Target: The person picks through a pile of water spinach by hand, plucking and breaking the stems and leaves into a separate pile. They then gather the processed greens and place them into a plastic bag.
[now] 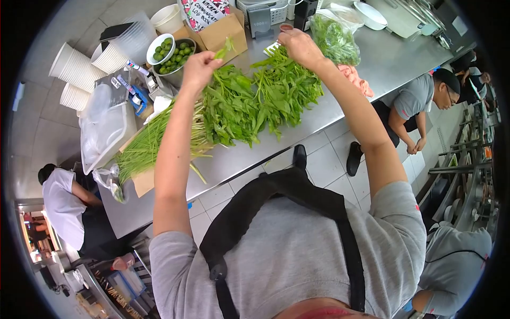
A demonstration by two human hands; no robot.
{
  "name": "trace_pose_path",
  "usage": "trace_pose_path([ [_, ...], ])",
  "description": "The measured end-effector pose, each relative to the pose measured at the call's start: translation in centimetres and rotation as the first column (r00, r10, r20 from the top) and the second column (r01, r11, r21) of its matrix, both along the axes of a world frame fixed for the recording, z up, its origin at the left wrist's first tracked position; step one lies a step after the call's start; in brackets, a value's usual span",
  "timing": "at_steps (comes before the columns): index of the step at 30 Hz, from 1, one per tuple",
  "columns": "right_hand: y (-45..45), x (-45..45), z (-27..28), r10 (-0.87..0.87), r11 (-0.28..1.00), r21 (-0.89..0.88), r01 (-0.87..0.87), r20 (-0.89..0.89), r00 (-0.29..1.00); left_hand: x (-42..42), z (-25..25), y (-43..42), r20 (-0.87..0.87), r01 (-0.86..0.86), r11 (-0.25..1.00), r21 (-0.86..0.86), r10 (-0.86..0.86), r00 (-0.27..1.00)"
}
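My left hand (199,72) is closed in a pinch on a leafy green sprig (227,47), held above the far edge of a big pile of leafy greens (260,101). My right hand (303,49) is over the far right part of the pile, its fingers bent and pressed together. What those fingers hold, if anything, is hidden. Close behind them is a small cup with something red (286,27). Left of the pile, long cut green stems (154,138) lie partly on brown cardboard (144,182), with my left forearm crossing over them.
Small green citrus fruits fill a white bowl (161,49) and a metal pot (195,48). Beside them stand a cardboard box (226,37), stacked white tubs (74,69) and a clear plastic bin (114,133). Bagged greens (333,40) and a pink cloth (355,80) lie right. Co-workers are nearby.
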State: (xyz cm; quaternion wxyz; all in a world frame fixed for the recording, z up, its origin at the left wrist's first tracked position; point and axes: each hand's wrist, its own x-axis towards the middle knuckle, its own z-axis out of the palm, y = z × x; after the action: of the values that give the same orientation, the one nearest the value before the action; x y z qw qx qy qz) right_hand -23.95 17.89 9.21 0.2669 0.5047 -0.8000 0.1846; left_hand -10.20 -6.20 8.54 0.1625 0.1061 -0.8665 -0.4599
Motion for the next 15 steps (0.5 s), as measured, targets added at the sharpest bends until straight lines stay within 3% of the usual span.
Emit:
trace_pose_path([
  [1,-0.1,-0.6,-0.1,0.017,0.999,0.047,-0.015,-0.040,0.999,0.0,0.1,-0.6,-0.039,0.065,0.991,0.116,-0.060,0.997],
  [2,-0.1,-0.6,-0.4,0.018,0.999,0.049,-0.016,-0.037,0.999,0.0,-0.1,-0.9,-0.035,0.063,0.991,0.117,-0.059,0.998],
  [4,-0.2,0.1,-0.4,-0.068,0.963,0.250,0.101,-0.137,0.988,1.0,1.7,-0.6,-0.146,0.103,0.956,0.276,-0.065,0.987],
  [5,-0.5,0.7,-0.5,-0.066,0.963,0.251,0.098,-0.134,0.989,1.7,2.9,-0.5,-0.065,0.128,0.931,0.342,-0.112,0.992],
  [8,-3.2,3.2,-1.0,-0.057,0.958,0.261,0.123,-0.245,0.968,2.0,3.6,-0.5,-0.004,0.118,0.947,0.300,-0.122,0.993],
  [10,-5.5,4.4,-2.6,-0.198,0.871,0.486,0.069,0.221,0.955,2.1,3.5,-0.5,0.012,0.119,0.944,0.307,-0.129,0.992],
  [11,-6.1,5.0,-3.0,-0.196,0.873,0.483,0.067,0.222,0.955,2.2,3.5,-0.5,0.026,0.122,0.941,0.314,-0.138,0.990],
  [13,-6.6,6.8,-3.3,-0.180,0.903,0.426,-0.057,0.496,0.849,2.5,3.7,-0.1,-0.013,0.132,0.931,0.340,-0.136,0.991],
  [15,-6.9,5.4,-5.4,-0.139,0.925,0.369,-0.088,0.546,0.826,2.9,3.9,-0.3,-0.041,0.091,0.931,0.355,-0.081,0.996],
])
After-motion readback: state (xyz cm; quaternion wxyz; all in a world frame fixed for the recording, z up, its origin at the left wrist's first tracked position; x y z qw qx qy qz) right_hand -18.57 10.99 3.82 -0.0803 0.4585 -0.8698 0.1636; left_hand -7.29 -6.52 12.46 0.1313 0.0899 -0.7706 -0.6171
